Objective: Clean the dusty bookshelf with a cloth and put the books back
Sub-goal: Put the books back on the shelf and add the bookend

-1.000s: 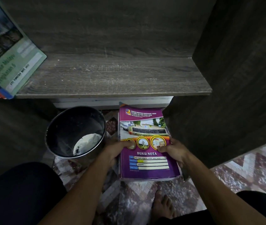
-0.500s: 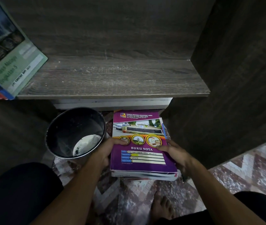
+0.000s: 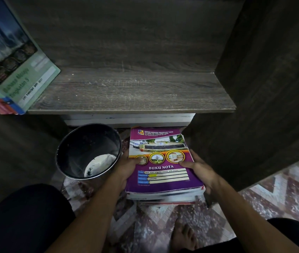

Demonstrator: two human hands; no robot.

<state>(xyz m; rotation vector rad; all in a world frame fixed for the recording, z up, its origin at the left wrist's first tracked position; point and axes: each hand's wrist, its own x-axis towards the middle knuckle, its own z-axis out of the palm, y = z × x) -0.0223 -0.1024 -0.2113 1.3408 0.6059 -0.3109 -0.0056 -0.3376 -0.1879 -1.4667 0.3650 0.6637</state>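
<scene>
Head view: risk 1, lower books slide out of the book stack, as their edges sit uneven. Risk 2, it clips the shelf lip at 12 o'clock or knocks the bin at 9. Left hand & right hand clasp its sides, thumbs on the purple cover. It's low, below the shelf front.

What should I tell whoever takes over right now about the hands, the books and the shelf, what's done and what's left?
Left hand and right hand grip a stack of books, purple notebook on top, by its sides, below the shelf beside a metal bin.
Done: other books lie at the shelf's left end; the rest of the board is bare.
Left: put the stack on the shelf. No cloth in plain view, so wiping can't be judged.
</scene>
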